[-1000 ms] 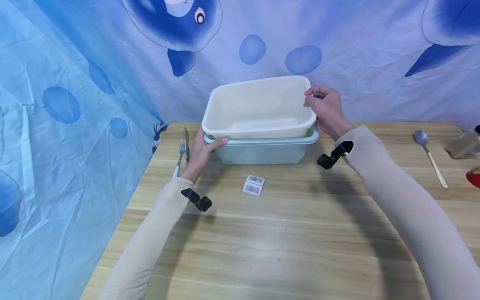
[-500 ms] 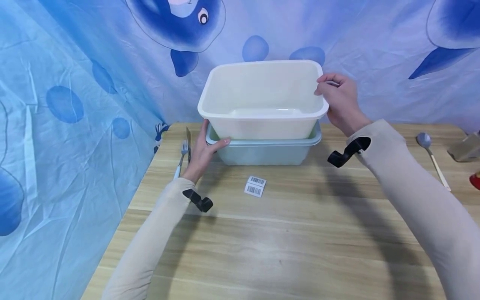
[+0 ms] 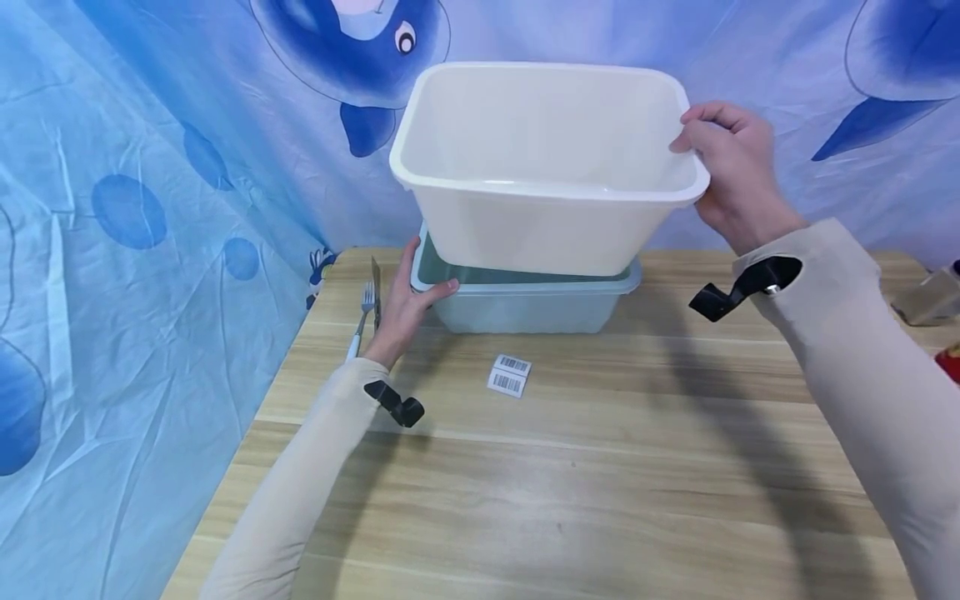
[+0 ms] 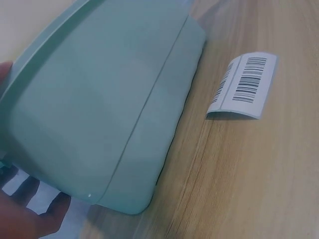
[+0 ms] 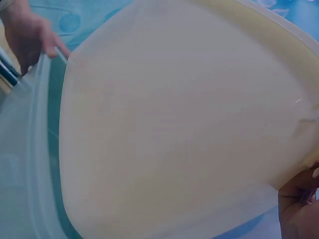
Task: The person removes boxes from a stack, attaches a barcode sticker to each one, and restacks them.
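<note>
My right hand (image 3: pixel 738 171) pinches the right rim of a white plastic bin (image 3: pixel 543 229), which hangs tilted with its mouth toward me. Directly below it, a light green bin (image 3: pixel 525 312) stands on the table; the white one's bottom still overlaps its opening in the head view. At the left end of the green bin, my left hand (image 3: pixel 405 304) grips the rim, thumb over the front edge and fingers round the side. In the left wrist view the green bin's outer wall (image 4: pixel 104 99) fills much of the picture. The right wrist view mostly shows the white bin's underside (image 5: pixel 174 129).
A white barcode label (image 3: pixel 509 375) lies on the wooden table (image 3: pixel 562 500) in front of the green bin. Left of my left hand are a fork (image 3: pixel 362 321) and a knife (image 3: pixel 377 287). A clear container (image 3: pixel 930 296) and a red object (image 3: pixel 951 360) sit far right.
My right hand has lifted the white bin up and to the right out of the green bin, tipping it further. My left hand has stayed on the green rim.
</note>
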`<state>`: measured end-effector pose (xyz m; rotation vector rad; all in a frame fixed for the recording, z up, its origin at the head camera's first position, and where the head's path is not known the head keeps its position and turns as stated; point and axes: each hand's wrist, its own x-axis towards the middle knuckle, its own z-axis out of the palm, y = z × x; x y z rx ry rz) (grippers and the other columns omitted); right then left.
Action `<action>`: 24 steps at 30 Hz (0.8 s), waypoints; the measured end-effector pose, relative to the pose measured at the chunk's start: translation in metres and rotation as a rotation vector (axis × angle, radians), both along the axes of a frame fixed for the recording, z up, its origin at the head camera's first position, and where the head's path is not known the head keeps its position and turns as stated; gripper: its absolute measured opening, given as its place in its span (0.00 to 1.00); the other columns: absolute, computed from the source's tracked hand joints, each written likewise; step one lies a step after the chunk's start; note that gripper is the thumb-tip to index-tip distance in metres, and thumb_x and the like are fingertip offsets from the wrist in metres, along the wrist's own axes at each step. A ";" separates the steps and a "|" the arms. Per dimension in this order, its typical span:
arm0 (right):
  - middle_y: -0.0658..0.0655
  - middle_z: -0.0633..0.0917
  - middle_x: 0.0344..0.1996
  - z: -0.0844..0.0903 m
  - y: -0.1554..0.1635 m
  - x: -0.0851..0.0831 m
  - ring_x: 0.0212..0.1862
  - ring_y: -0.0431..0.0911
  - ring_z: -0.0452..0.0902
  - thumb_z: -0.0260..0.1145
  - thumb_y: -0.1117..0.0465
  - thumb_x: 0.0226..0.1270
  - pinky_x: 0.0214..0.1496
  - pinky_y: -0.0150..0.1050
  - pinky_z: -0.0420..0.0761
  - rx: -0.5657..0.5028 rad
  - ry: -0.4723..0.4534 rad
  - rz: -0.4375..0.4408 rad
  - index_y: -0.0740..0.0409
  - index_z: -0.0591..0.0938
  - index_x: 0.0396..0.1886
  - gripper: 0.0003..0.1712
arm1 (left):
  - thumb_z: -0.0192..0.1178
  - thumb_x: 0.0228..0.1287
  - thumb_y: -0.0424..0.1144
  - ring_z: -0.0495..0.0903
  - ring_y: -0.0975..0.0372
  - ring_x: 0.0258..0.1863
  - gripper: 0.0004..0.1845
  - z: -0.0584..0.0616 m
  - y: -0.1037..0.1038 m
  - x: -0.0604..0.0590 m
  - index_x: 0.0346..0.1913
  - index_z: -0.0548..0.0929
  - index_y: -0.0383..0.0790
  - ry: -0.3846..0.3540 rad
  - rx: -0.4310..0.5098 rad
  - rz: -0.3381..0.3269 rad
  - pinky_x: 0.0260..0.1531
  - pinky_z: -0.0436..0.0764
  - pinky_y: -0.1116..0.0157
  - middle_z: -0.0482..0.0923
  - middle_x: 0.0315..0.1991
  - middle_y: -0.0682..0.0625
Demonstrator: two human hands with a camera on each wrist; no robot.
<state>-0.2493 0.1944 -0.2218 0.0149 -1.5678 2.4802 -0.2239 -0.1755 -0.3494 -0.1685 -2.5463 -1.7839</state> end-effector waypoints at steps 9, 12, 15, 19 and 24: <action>0.59 0.79 0.33 0.007 0.031 0.009 0.39 0.50 0.81 0.58 0.86 0.50 0.30 0.36 0.86 -0.106 0.057 -0.032 0.70 0.78 0.26 0.11 | 0.65 0.58 0.49 0.50 0.55 0.76 0.50 -0.004 -0.002 0.001 0.76 0.45 0.61 0.007 -0.033 0.032 0.73 0.52 0.46 0.48 0.78 0.53; 0.60 0.81 0.31 0.008 0.048 0.012 0.36 0.51 0.83 0.56 0.88 0.49 0.29 0.37 0.86 -0.140 0.058 -0.052 0.72 0.78 0.25 0.11 | 0.65 0.58 0.49 0.50 0.56 0.76 0.49 -0.004 -0.002 0.000 0.77 0.45 0.60 0.000 -0.029 0.032 0.73 0.52 0.47 0.48 0.78 0.53; 0.61 0.81 0.30 0.007 0.068 0.016 0.35 0.51 0.84 0.55 0.89 0.49 0.29 0.38 0.87 -0.156 0.077 -0.060 0.73 0.78 0.25 0.12 | 0.65 0.59 0.45 0.51 0.54 0.76 0.49 -0.004 -0.001 -0.001 0.77 0.44 0.57 -0.005 -0.006 0.024 0.73 0.52 0.47 0.48 0.78 0.51; 0.61 0.81 0.30 0.001 0.095 0.023 0.36 0.50 0.86 0.53 0.89 0.54 0.29 0.37 0.86 -0.126 0.133 -0.045 0.75 0.77 0.26 0.12 | 0.65 0.59 0.41 0.53 0.51 0.74 0.49 -0.004 -0.001 -0.002 0.77 0.44 0.53 0.001 0.035 0.004 0.73 0.54 0.46 0.50 0.77 0.47; 0.62 0.81 0.34 -0.008 0.127 0.027 0.38 0.51 0.85 0.50 0.90 0.54 0.28 0.39 0.86 -0.133 0.171 -0.033 0.77 0.77 0.27 0.12 | 0.65 0.59 0.43 0.56 0.52 0.73 0.49 -0.003 -0.002 0.001 0.77 0.45 0.55 0.004 0.051 0.004 0.72 0.55 0.47 0.52 0.76 0.48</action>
